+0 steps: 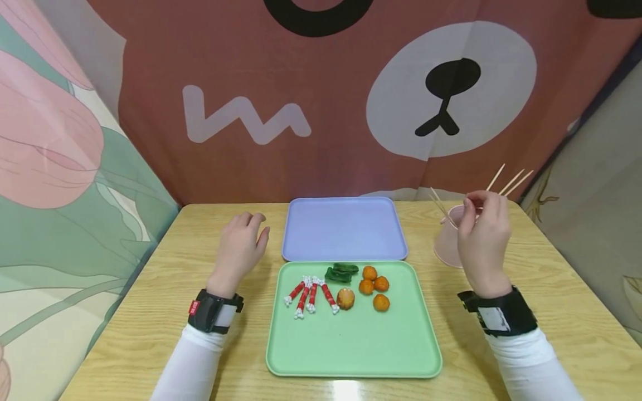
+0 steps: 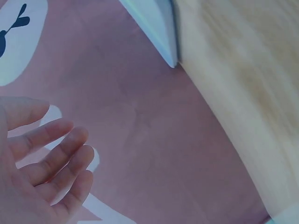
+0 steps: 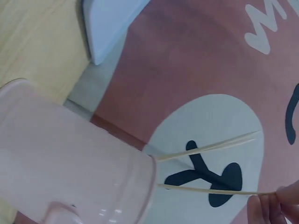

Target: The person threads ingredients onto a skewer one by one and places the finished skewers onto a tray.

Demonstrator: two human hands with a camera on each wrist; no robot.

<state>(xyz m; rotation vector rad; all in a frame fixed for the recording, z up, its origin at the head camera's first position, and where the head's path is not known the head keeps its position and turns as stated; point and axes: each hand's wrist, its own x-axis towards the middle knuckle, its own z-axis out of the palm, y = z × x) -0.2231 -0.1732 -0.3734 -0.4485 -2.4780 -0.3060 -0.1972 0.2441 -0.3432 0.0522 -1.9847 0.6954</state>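
Observation:
My right hand [image 1: 485, 239] is above the pink cup [image 1: 445, 245] at the table's right side. In the right wrist view, its thumb and fingertips pinch the upper end of a thin wooden skewer [image 3: 219, 191], whose lower end is still inside the cup. More skewers [image 3: 210, 148] lean out of the cup beside it. My left hand [image 1: 238, 250] hovers with loosely bent fingers left of the trays, holding nothing. Its palm and relaxed fingers show in the left wrist view.
A bare purple-blue tray [image 1: 346, 229] lies behind a green tray [image 1: 351, 348]. The green one carries red-and-white bone-shaped pieces [image 1: 303, 301], dark green pieces [image 1: 339, 275], several orange balls [image 1: 381, 302] and a brownish round piece [image 1: 345, 298]. A bear-print curtain [image 1: 326, 156] hangs behind the table.

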